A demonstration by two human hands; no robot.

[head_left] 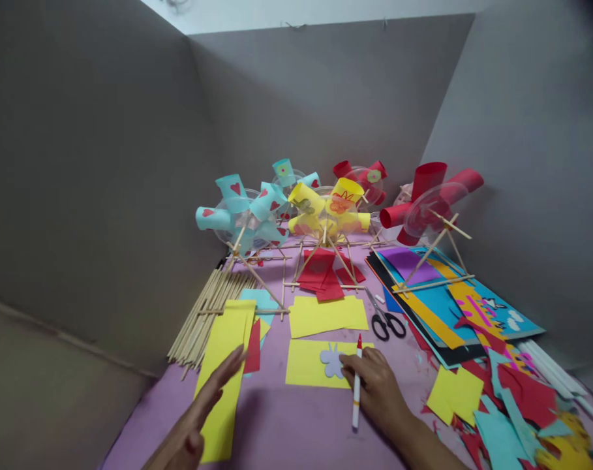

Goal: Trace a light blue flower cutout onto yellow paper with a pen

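My right hand point(378, 386) is closed around a white felt-tip pen point(356, 399), whose red end points away from me. Its fingertips touch the edge of a pale lilac butterfly cutout point(331, 363). The cutout lies on a yellow paper sheet point(299, 365) in the middle of the purple table. My left hand point(205, 408) is held open, fingers stretched out, above or beside long yellow paper strips point(222, 365). What lies under its palm cannot be seen.
Black-handled scissors point(388, 323) lie right of more yellow paper point(328, 316). Wooden sticks point(203, 320) are piled left. Stick-framed paper wheels point(325, 202) stand behind. Coloured sheets point(472, 300), paper scraps point(511, 405) and white rods point(553, 372) cover the right side. Grey panels point(325, 98) enclose the table.
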